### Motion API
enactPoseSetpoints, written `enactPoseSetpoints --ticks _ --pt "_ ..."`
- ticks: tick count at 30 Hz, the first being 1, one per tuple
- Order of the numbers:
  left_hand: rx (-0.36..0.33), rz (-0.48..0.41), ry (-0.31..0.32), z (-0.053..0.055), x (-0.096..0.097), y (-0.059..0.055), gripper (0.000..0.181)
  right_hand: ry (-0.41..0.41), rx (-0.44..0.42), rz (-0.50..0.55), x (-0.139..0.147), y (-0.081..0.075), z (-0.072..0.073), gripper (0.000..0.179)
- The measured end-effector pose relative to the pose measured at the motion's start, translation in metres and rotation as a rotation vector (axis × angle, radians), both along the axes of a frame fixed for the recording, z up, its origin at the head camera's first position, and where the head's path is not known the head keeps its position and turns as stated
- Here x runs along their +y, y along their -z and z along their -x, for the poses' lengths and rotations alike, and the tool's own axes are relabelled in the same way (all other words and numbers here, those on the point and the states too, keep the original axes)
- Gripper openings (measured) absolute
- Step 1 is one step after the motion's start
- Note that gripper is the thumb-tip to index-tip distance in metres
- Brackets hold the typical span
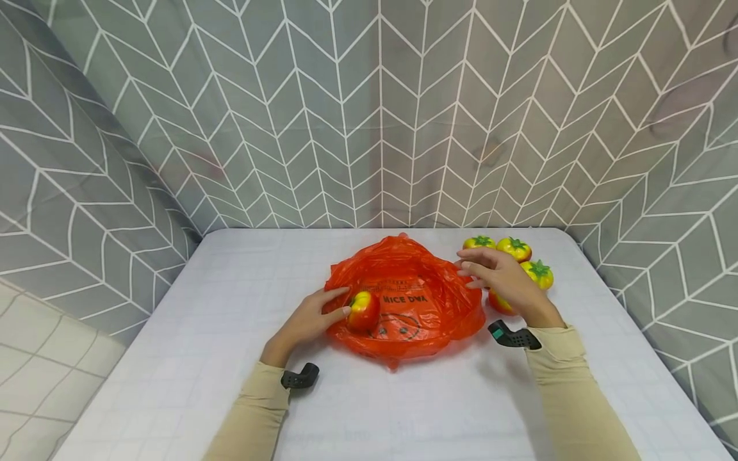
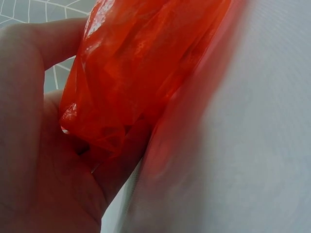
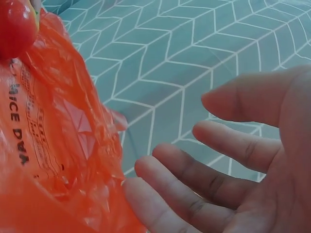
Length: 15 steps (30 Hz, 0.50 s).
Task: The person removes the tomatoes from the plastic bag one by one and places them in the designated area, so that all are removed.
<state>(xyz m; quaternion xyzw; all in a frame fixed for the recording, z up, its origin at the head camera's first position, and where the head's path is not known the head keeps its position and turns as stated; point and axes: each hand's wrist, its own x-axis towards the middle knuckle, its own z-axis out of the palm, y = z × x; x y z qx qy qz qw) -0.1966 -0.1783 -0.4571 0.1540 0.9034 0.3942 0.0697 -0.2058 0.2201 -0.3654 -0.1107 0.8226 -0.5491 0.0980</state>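
A red plastic bag (image 1: 426, 301) with printed lettering lies spread on the table, its mouth facing up. My left hand (image 1: 311, 317) holds the bag's left rim; in the left wrist view, thumb and fingers stand on either side of the crumpled red film (image 2: 131, 73). A red-and-yellow tomato (image 1: 364, 312) sits inside that rim, close to the left thumb tip. At the opposite rim hovers my right hand (image 1: 504, 278), fingers loosely spread and nothing in them. In the right wrist view its fingertips (image 3: 138, 191) are right beside the bag edge.
Beyond the right hand are several more tomatoes with green tops (image 1: 539, 274), near the table's back right corner; one is partly covered by the hand. The white tabletop (image 1: 254, 269) ends at a grey patterned cloth (image 1: 369, 115) hanging behind it.
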Motion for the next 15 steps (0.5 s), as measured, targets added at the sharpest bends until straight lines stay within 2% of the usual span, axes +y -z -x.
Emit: enactPoseSetpoints --ticks 8,15 --pt "0.015 -0.004 0.005 0.002 -0.001 -0.001 0.062 -0.104 -0.015 0.023 -0.02 0.0 0.009 0.049" --pt "-0.001 0.005 -0.001 0.001 0.0 0.0 0.062 -0.208 -0.075 0.049 -0.041 0.003 0.013 0.046"
